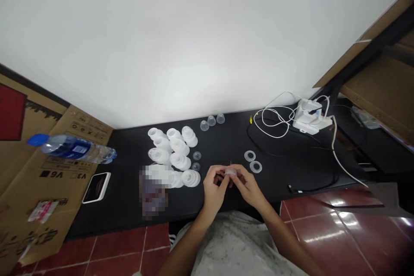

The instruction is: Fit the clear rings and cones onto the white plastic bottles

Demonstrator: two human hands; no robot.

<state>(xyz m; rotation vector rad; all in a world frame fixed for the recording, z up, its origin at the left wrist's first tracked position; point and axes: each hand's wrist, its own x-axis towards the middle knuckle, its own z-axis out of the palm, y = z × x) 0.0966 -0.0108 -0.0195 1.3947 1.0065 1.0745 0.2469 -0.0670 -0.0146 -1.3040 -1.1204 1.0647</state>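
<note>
Near the table's front edge, my left hand [214, 183] and my right hand [248, 182] meet around a small translucent bottle ring [230, 171]. Fingertips of both hands pinch it from either side and cover part of it. Just right of my right hand lie two similar translucent rings [252, 161], flat on the table. To the left are two clear bottle nipples [196, 161]. Beyond them, several white baby bottles [176, 153] stand grouped together. Three clear domed caps [211, 120] sit in a row by the wall.
The black table [223, 142] runs along a white wall. A phone [96, 187], a water bottle [77, 148] and a cardboard box [61, 181] are at the left. White cables [274, 136] and a power strip [305, 116] occupy the back right. One patch beside the bottles is pixelated.
</note>
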